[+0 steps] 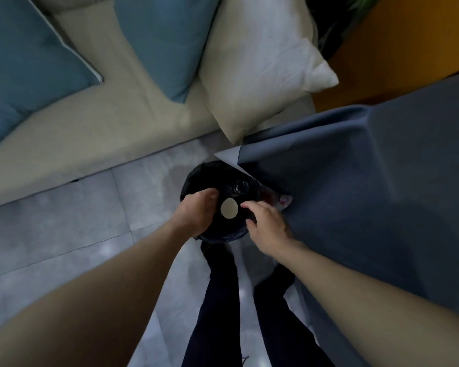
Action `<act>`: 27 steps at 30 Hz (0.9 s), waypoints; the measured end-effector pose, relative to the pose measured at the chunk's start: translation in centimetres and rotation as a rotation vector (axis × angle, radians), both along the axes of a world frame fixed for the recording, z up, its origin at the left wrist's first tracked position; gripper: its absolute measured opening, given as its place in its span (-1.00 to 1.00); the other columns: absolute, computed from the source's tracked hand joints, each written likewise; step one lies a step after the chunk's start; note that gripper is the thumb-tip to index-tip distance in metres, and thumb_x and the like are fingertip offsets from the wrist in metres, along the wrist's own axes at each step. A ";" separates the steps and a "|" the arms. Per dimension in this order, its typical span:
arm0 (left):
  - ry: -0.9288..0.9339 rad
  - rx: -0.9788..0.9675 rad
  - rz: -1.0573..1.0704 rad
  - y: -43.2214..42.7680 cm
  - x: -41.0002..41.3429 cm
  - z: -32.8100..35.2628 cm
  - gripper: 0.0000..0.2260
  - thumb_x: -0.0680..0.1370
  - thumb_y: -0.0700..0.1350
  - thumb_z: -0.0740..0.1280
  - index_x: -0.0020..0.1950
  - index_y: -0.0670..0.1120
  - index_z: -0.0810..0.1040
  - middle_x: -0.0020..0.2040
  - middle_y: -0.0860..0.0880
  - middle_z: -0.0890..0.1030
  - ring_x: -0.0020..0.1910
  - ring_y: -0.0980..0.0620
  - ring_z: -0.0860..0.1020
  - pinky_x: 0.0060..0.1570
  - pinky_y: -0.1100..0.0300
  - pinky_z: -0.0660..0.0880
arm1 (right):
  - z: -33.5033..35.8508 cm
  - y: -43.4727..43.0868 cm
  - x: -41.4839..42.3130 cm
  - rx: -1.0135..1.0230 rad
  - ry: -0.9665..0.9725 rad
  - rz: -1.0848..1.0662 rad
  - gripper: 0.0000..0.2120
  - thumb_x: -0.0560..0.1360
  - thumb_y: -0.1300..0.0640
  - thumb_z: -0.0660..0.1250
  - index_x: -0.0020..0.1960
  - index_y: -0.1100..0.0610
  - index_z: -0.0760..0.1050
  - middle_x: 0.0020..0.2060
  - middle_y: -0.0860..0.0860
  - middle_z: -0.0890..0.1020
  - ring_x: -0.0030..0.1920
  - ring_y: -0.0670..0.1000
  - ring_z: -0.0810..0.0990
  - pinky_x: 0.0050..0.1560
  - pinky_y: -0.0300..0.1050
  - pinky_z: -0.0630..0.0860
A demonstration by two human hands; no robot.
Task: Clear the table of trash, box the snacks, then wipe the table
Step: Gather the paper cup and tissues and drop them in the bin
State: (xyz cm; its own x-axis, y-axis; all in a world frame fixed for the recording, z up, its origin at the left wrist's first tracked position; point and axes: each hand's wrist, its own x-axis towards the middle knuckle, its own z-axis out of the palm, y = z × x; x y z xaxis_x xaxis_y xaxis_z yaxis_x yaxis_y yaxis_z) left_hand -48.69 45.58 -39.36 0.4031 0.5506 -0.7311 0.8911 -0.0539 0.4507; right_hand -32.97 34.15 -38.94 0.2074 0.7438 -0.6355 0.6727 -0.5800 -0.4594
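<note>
Both arms reach straight down over the bin [196,178]. The left hand [196,213] is curled, gripping or not I cannot tell, while the right hand [266,221] rests loosely bent on the rim. A pale disc [229,208] sits between them, just beside the left fingers [212,201].

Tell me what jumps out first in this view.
The left hand and right hand reach over a black-lined bin on the floor at centre, with a pale round disc between them. A grey-blue tablecloth fills the right side, and teal cushions lie on the sofa above.
</note>
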 end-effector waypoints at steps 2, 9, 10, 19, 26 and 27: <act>0.004 0.025 -0.004 0.2 0.2 1.4 -0.73 0.64 -0.18 0.22 0.32 -0.19 0.52 0.17 -0.20 0.64 0.16 -0.21 0.58 0.16 -0.03 0.50 | 0.8 0.2 0.3 0.003 0.001 -0.004 -0.62 0.59 0.14 0.29 0.40 0.00 0.42 0.29 -0.02 0.51 0.26 0.04 0.49 0.16 -0.13 0.44; 0.054 0.129 -0.108 2.2 1.0 7.1 -0.58 0.62 -0.07 0.24 0.48 -0.10 0.40 0.36 -0.16 0.54 0.32 -0.18 0.50 0.28 -0.04 0.45 | 6.1 2.2 1.6 0.057 -0.021 0.032 -0.52 0.60 -0.03 0.26 0.49 0.04 0.32 0.43 -0.02 0.41 0.43 0.01 0.33 0.40 -0.09 0.28; 0.056 0.145 -0.124 2.5 1.1 8.1 -0.57 0.60 -0.07 0.24 0.48 -0.08 0.39 0.38 -0.16 0.52 0.34 -0.19 0.49 0.30 -0.05 0.44 | 7.3 2.5 1.8 0.066 -0.037 0.050 -0.49 0.61 -0.07 0.24 0.51 0.04 0.29 0.46 -0.02 0.37 0.47 0.00 0.29 0.43 -0.08 0.24; 0.159 0.379 -0.257 4.7 2.6 19.4 -0.47 0.69 0.15 0.01 0.64 0.03 0.08 0.63 -0.07 0.15 0.60 -0.10 0.10 0.56 -0.10 0.02 | 18.8 5.4 3.5 0.164 -0.134 0.178 -0.38 0.64 -0.24 0.00 0.61 0.02 0.07 0.61 0.00 0.04 0.60 0.03 -0.08 0.57 0.03 -0.13; 0.108 0.527 -0.288 5.1 5.7 28.9 -0.44 0.68 0.21 -0.06 0.65 0.04 0.01 0.66 -0.09 0.01 0.62 -0.11 -0.01 0.57 -0.12 -0.05 | 27.5 4.9 7.0 0.248 -0.263 0.151 -0.32 0.60 -0.34 -0.12 0.62 -0.01 0.01 0.62 0.00 -0.04 0.59 0.05 -0.19 0.55 0.18 -0.23; 0.097 0.546 -0.302 4.9 6.3 30.0 -0.44 0.68 0.21 -0.07 0.65 0.04 0.01 0.65 -0.09 0.01 0.62 -0.11 -0.02 0.57 -0.12 -0.04 | 28.4 4.6 7.7 0.256 -0.290 0.132 -0.31 0.60 -0.35 -0.14 0.62 -0.02 0.00 0.62 -0.01 -0.05 0.59 0.05 -0.20 0.54 0.20 -0.24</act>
State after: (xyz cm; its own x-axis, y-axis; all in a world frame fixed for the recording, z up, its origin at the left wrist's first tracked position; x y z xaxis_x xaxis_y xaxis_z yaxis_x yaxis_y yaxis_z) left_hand -42.34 50.52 -9.32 0.5447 0.7273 -0.4175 0.8363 -0.5086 0.2050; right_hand -25.25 38.72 -10.55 0.2427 0.9027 -0.3552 0.8567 -0.3713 -0.3581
